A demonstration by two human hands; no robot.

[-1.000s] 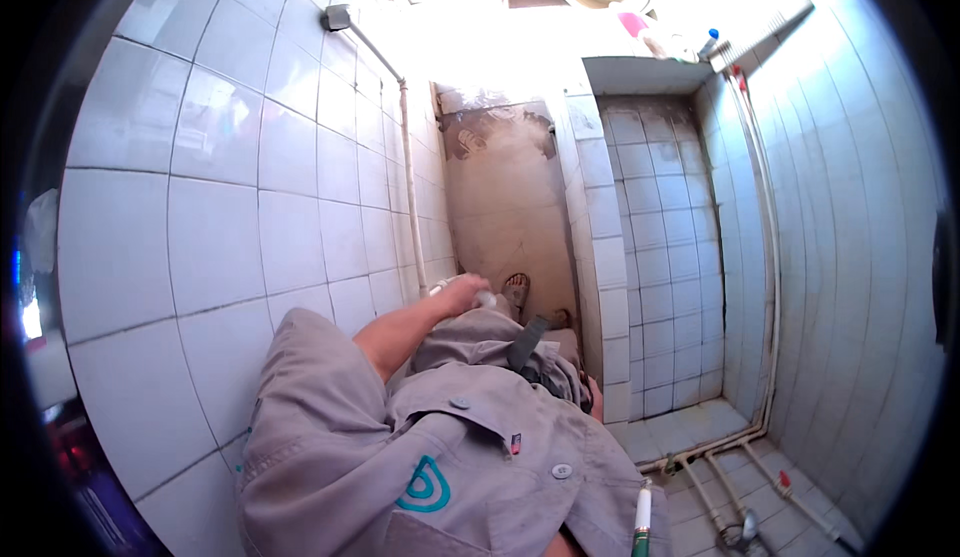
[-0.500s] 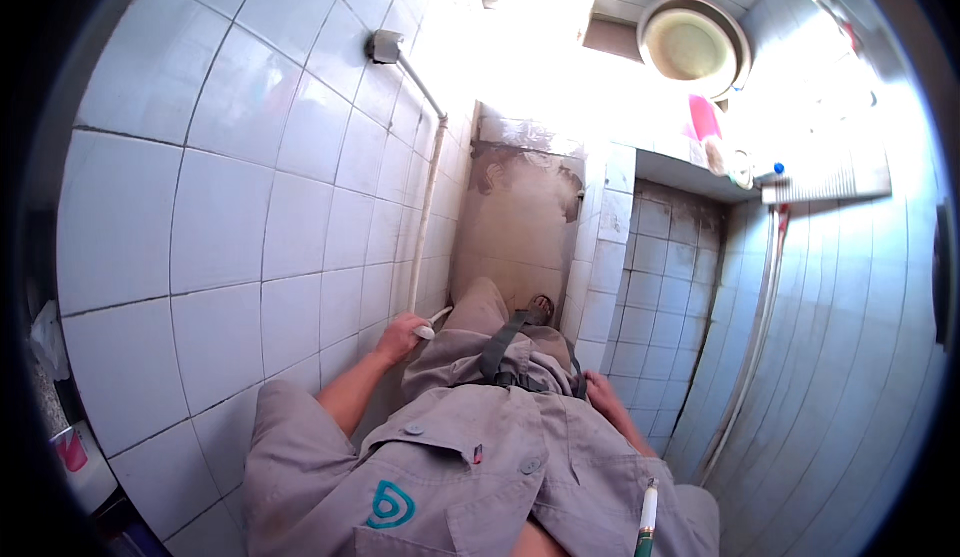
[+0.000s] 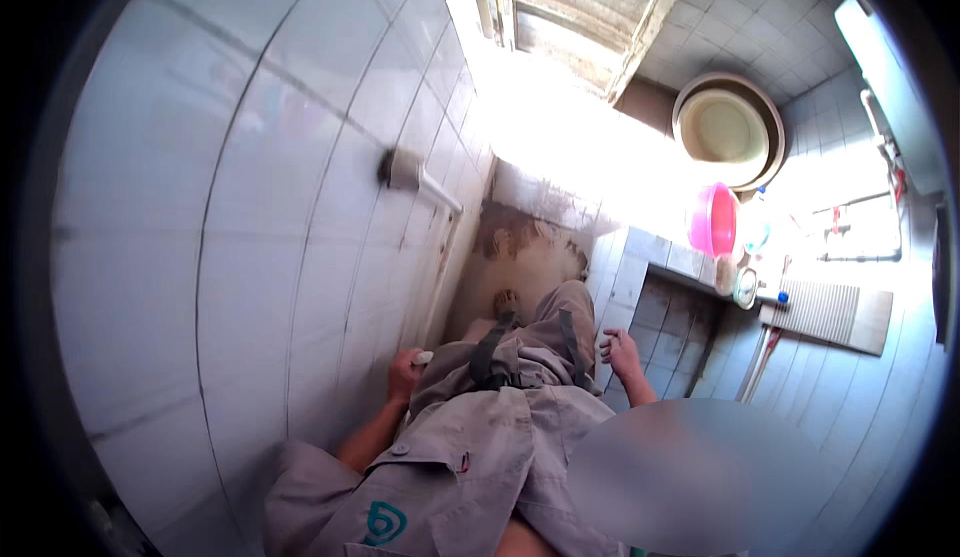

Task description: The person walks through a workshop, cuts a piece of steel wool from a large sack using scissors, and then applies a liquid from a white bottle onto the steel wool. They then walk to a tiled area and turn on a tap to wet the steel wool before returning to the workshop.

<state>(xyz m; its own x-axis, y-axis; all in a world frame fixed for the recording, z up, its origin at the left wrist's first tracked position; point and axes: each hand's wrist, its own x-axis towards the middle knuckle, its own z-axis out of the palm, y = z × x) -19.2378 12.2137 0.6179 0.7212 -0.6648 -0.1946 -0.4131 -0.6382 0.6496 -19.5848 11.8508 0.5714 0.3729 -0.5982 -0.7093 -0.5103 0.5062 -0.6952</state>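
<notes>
I look down my own grey shirt and trousers (image 3: 520,377) in a narrow white-tiled washroom. My left hand (image 3: 404,375) is low at the left wall, right beside the white pipe (image 3: 437,257), with its fingers closed around a small white object (image 3: 425,358). My right hand (image 3: 622,353) hangs beside my right thigh, close to the tiled ledge (image 3: 640,267). Its fingers are loosely spread and hold nothing. One foot (image 3: 507,304) stands on the stained floor (image 3: 520,247).
A pipe bracket (image 3: 398,169) sticks out of the left wall. A pink basin (image 3: 712,220) and small bottles sit on the ledge, with a large beige basin (image 3: 728,129) behind. Thin pipes (image 3: 760,367) run down the right wall. A wooden frame (image 3: 585,12) is overhead.
My left hand moved off my thigh to the wall by the pipe. My right hand has come into sight beside my right leg. More of the far end now shows.
</notes>
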